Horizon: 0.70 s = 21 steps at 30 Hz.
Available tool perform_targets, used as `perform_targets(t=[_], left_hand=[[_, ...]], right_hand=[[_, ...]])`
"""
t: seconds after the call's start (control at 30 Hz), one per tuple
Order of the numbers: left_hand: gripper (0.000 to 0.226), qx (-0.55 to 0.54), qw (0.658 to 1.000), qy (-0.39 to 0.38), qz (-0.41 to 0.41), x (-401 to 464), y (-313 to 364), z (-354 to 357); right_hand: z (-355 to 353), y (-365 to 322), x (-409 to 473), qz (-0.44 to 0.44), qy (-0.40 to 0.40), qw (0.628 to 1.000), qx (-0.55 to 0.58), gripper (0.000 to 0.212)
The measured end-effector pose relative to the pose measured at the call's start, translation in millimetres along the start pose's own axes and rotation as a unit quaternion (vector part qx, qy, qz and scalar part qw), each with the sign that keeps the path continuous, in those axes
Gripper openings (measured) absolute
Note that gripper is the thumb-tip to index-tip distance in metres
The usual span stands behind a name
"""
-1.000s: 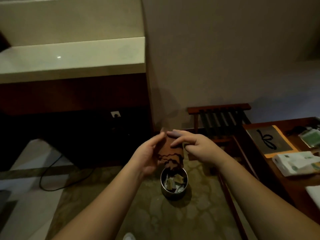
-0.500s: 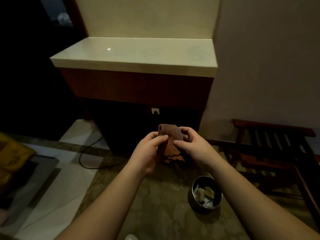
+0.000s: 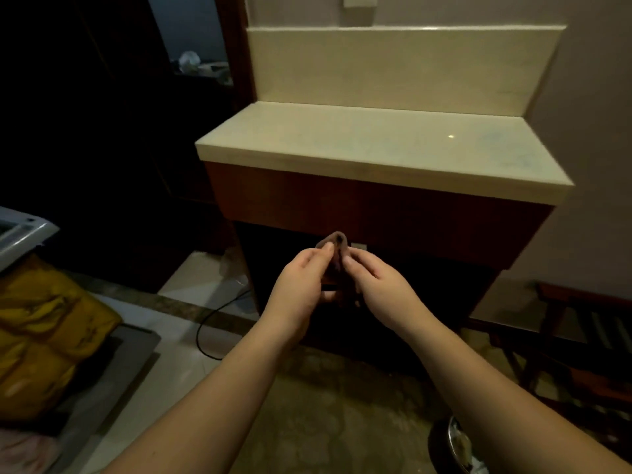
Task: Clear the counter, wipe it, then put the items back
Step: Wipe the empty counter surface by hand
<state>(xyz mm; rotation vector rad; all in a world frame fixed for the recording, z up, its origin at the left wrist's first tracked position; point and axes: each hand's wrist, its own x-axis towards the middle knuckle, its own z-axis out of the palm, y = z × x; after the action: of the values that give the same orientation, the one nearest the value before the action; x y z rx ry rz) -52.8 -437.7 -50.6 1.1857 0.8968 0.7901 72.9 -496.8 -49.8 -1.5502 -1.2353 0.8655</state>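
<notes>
Both hands, left [image 3: 297, 282] and right [image 3: 379, 285], raised, fingertips pinching together

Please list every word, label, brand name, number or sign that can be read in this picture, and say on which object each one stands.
No text can be read.
The counter, the brown cloth held by the left hand and right hand, and the yellow padded item show no lettering.
The white object at the left edge is too dark to show any marking.

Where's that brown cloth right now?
The brown cloth sits mid-frame in the head view, pinched between the left hand and right hand, in front of the counter.
</notes>
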Motion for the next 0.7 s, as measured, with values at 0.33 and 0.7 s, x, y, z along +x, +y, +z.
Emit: perform_targets(t=[0.33,0.7], left_hand=[[0.021,0.085,0.992,0.05,0.083,29,37,-88],[0.01,0.161,0.971,0.123,0.13,125,72,-137]], right_hand=[[39,-35,77,0.095,-0.081,0.98,0.158,0.028],[51,-77,201,0.044,-0.177,0.983,0.015,0.029]])
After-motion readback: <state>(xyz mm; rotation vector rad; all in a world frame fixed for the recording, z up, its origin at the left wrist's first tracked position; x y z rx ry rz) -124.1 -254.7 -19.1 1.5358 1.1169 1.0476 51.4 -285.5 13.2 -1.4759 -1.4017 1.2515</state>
